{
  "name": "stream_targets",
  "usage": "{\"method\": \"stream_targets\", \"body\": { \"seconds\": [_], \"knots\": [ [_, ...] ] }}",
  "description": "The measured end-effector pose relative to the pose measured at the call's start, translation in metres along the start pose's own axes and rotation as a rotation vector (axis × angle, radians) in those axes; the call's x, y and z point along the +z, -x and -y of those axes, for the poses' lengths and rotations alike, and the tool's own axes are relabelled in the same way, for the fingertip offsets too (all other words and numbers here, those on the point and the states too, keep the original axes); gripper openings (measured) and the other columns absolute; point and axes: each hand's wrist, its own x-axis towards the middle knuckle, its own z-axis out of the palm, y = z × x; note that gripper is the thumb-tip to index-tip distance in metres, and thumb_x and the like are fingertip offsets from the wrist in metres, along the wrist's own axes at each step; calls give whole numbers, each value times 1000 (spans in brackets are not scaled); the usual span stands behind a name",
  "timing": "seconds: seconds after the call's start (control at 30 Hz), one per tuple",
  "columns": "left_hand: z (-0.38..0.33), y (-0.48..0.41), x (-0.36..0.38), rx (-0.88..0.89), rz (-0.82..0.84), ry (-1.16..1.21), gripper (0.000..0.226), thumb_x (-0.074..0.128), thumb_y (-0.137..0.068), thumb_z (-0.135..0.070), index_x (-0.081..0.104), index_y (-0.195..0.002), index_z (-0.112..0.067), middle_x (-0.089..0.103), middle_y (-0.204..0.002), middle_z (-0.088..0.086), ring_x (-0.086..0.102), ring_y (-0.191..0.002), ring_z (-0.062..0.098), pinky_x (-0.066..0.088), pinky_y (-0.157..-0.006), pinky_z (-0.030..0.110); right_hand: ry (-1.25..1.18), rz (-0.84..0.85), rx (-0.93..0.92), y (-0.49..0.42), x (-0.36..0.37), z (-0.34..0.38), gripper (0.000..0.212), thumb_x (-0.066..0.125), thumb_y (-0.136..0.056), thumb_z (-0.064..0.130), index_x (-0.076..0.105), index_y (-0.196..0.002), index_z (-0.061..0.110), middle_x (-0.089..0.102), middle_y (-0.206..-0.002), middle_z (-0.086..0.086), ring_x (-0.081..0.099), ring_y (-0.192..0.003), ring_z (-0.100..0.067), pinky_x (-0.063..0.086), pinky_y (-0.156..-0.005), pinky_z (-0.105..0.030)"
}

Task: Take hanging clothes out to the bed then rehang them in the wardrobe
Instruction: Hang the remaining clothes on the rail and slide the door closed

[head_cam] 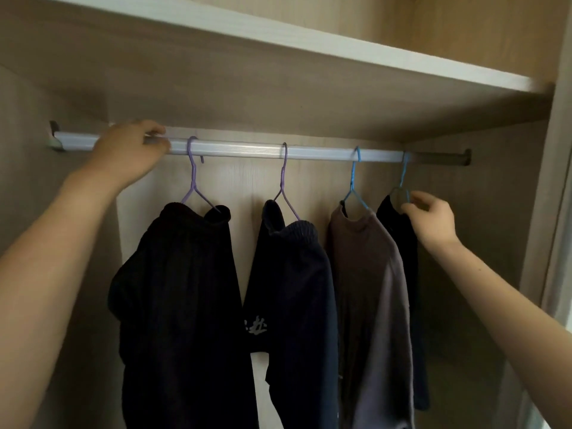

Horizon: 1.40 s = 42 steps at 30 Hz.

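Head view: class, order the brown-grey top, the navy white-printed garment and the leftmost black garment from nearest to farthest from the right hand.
1. Brown-grey top, beside the right hand pinching a blue hanger.
2. Navy white-printed garment, in the middle.
3. Leftmost black garment, below the left hand gripping the silver rail.

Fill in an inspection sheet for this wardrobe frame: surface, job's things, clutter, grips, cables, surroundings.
Surface: silver metal hanging rail spans the wardrobe and carries four hangers.
Job's things: left purple wire hanger holds a black garment; second purple wire hanger holds a navy sweatshirt with white print; blue wire hanger holds a grey-brown top; far-right blue wire hanger holds a dark garment, mostly hidden.
Clutter: nothing seen.
Grips: left hand curls round the rail near its left end; right hand pinches the far-right blue wire hanger below its hook.
Cables: nothing seen.
Surroundings: white shelf board above; wood-grain wardrobe walls.
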Motion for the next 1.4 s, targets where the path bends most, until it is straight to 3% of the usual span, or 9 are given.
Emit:
{"method": "stream_targets", "body": {
  "seconds": [0.3, 0.4, 0.5, 0.63, 0.73, 0.87, 1.03, 1.23, 1.4],
  "knots": [
    [-30, 234, 10, 82, -60, 592, 24, 47, -98, -43, 62, -116, -37, 64, -109, -7, 61, -106, 18, 46, -100, 43, -150, -77, -150, 205, -32, -2, 20, 52, -98, 14, 64, -113, 15, 70, -99, 7, 65, -95, -1, 47, -82, -12],
    [-58, 332, 12, 119, 121, 675, 26, 44, -96, -31, 66, -107, -21, 62, -98, -15, 60, -96, 8, 43, -90, 23, -130, -4, -73, 281, -40, -36, 20, 50, -99, 10, 63, -112, 16, 70, -97, 9, 65, -93, 1, 46, -78, -8],
    [-56, 416, 40, -129, 391, 756, 24, 45, -90, -40, 66, -97, -33, 65, -98, -13, 61, -95, 3, 40, -83, 5, -89, 88, 151, 348, -47, -91, 20, 51, -98, 10, 63, -107, 24, 71, -97, 9, 66, -93, -2, 48, -80, -12],
    [-25, 522, 97, -377, 792, 609, 32, 57, -94, -23, 60, -93, -55, 63, -104, -21, 58, -96, -5, 38, -78, -1, 51, 159, 482, 429, -67, -172, 19, 56, -96, 15, 61, -107, 29, 71, -97, 8, 67, -97, -14, 52, -84, -29],
    [-10, 591, 140, -675, 1073, 624, 40, 57, -95, -10, 64, -90, -49, 66, -105, -10, 61, -103, 12, 43, -73, 2, 105, 176, 694, 463, -92, -218, 18, 57, -95, 11, 63, -104, 26, 72, -96, 1, 69, -92, -23, 56, -82, -41],
    [-11, 664, 180, -942, 1148, 544, 39, 62, -92, -6, 70, -73, -40, 69, -102, 9, 64, -96, 13, 46, -80, 21, 142, 171, 837, 466, -124, -257, 15, 56, -95, 23, 60, -106, 32, 71, -103, 3, 68, -94, -12, 56, -86, -44],
    [-72, 672, 220, -992, 1220, 511, 20, 45, -102, -21, 60, -89, -24, 65, -100, 6, 60, -105, 29, 43, -91, 41, 123, 161, 855, 418, -157, -297, 21, 51, -97, 27, 54, -119, 29, 66, -109, 0, 66, -101, -17, 54, -90, -42],
    [-207, 628, 285, -813, 1093, 700, 18, 47, -101, -24, 62, -109, -22, 66, -105, -6, 60, -102, 2, 42, -79, 11, 67, 210, 652, 316, -179, -313, 37, 47, -99, 35, 40, -135, 29, 54, -120, 8, 54, -110, -6, 44, -82, -15],
    [-299, 591, 331, -726, 982, 874, 34, 49, -100, -29, 53, -132, -21, 60, -126, -8, 52, -110, -17, 36, -89, 0, 49, 297, 478, 274, -181, -321, 15, 54, -96, 33, 46, -108, 37, 59, -109, 11, 58, -101, -3, 49, -88, -27]
  ]
}}
